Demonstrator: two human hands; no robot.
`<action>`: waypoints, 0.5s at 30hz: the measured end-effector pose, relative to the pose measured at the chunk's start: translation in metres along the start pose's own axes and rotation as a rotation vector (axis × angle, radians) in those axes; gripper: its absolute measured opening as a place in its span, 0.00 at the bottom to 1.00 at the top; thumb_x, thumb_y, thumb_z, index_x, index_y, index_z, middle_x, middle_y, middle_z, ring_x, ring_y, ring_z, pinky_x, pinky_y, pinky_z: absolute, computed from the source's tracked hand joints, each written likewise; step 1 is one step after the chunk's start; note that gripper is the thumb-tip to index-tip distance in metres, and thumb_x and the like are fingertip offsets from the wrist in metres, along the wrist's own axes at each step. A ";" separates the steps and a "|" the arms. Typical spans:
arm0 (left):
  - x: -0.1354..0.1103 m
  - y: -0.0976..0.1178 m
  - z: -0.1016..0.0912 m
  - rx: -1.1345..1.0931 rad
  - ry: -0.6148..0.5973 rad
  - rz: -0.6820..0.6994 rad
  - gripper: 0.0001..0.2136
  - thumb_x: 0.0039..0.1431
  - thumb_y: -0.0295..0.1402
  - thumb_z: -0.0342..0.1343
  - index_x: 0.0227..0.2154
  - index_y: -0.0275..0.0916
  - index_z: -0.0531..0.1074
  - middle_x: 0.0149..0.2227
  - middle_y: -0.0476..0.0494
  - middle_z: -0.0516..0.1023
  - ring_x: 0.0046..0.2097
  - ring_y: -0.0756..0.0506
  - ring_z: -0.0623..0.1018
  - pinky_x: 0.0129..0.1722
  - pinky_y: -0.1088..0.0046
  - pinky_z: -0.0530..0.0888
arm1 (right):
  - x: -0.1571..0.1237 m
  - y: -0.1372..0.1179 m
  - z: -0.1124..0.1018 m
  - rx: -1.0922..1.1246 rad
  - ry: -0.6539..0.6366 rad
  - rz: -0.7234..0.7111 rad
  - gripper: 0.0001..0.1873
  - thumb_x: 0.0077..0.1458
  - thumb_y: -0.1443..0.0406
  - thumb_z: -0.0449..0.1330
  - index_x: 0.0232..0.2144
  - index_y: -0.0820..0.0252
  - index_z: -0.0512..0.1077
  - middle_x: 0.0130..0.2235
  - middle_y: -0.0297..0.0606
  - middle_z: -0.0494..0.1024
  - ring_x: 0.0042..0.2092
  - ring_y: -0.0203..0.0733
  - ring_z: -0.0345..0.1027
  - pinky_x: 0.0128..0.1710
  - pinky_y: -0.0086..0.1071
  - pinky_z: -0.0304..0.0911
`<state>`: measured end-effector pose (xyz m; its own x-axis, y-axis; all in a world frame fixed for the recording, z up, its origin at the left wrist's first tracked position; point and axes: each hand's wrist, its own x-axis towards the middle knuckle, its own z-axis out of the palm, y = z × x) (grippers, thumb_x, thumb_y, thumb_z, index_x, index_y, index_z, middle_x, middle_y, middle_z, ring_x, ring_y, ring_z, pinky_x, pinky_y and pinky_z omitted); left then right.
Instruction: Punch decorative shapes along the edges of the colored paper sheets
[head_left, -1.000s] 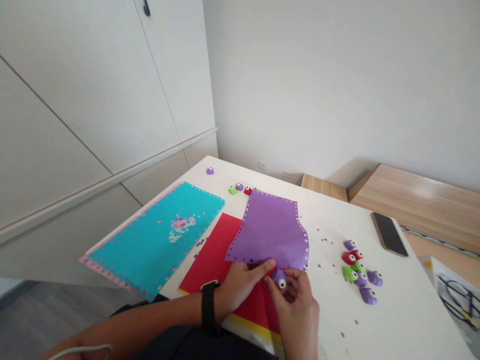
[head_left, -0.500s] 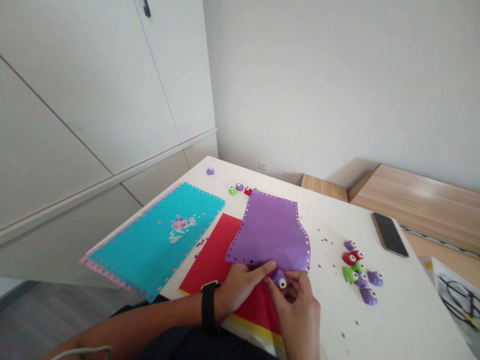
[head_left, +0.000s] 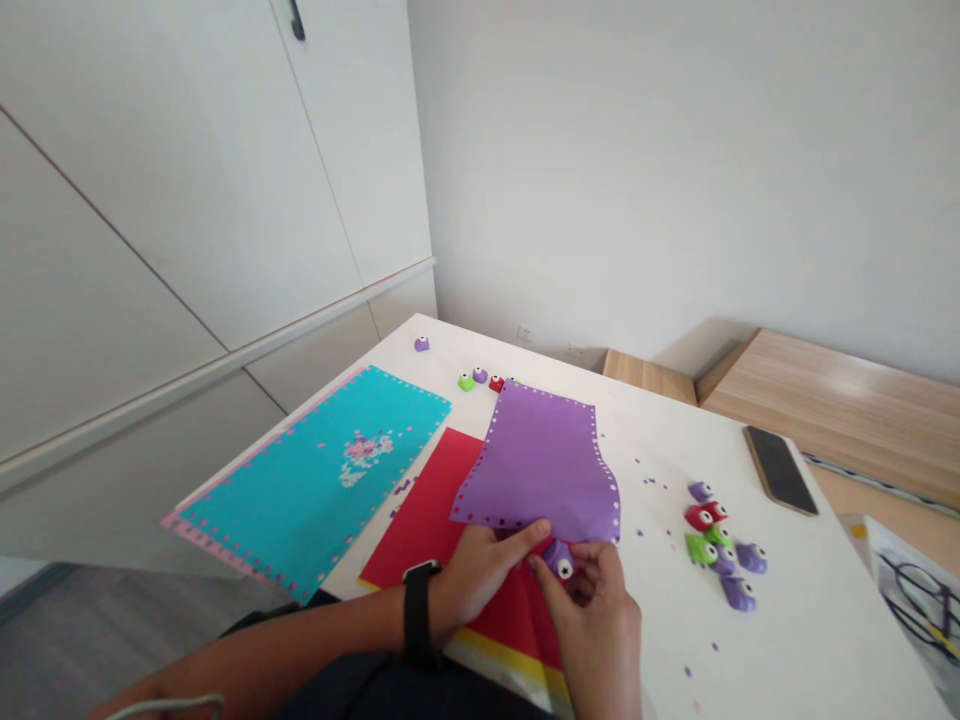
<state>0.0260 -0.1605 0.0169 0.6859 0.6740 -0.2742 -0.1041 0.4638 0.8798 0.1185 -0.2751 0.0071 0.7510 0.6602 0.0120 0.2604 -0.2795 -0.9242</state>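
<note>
Purple sheet (head_left: 544, 455) is lying partly over the red paper (head_left: 420, 505), with holes down its left, far and right edges. Near edge looks partly done, I'd guess just the middle's left, but hands block it. Left hand (head_left: 484, 572) pinches that edge, thumb on top; right hand (head_left: 600, 605) pinches a purple punch (head_left: 558, 556) right there.

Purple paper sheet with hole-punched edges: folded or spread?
Spread: the purple paper sheet shows one broad face without a fold line, though its right edge curves.
</note>
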 end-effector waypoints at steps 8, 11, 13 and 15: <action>-0.003 0.000 -0.003 0.035 0.015 -0.081 0.24 0.51 0.49 0.69 0.44 0.36 0.83 0.51 0.37 0.82 0.51 0.34 0.80 0.57 0.58 0.73 | 0.000 -0.012 0.001 0.027 0.065 -0.017 0.23 0.50 0.48 0.69 0.36 0.54 0.65 0.26 0.32 0.77 0.22 0.40 0.70 0.22 0.29 0.63; -0.002 -0.001 -0.003 0.069 -0.010 -0.064 0.21 0.54 0.48 0.68 0.43 0.37 0.83 0.51 0.39 0.82 0.52 0.36 0.80 0.58 0.59 0.72 | -0.001 -0.016 0.003 0.074 0.097 -0.022 0.24 0.49 0.48 0.70 0.36 0.53 0.64 0.25 0.28 0.74 0.20 0.37 0.67 0.21 0.28 0.61; -0.001 -0.003 -0.004 0.079 -0.004 -0.056 0.20 0.55 0.48 0.67 0.42 0.37 0.83 0.51 0.40 0.82 0.52 0.37 0.80 0.58 0.61 0.72 | -0.001 -0.015 0.004 0.117 0.093 0.001 0.24 0.50 0.49 0.71 0.36 0.54 0.64 0.25 0.28 0.74 0.21 0.37 0.68 0.21 0.28 0.62; 0.000 -0.005 -0.005 0.078 0.015 -0.060 0.19 0.54 0.47 0.67 0.41 0.37 0.83 0.49 0.41 0.83 0.51 0.37 0.80 0.57 0.62 0.72 | -0.002 -0.012 0.006 0.206 0.079 0.057 0.24 0.49 0.50 0.71 0.39 0.55 0.65 0.26 0.30 0.76 0.23 0.39 0.71 0.22 0.28 0.64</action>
<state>0.0226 -0.1605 0.0103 0.6785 0.6549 -0.3327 -0.0063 0.4581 0.8889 0.1100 -0.2692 0.0162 0.8080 0.5889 -0.0198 0.0929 -0.1606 -0.9826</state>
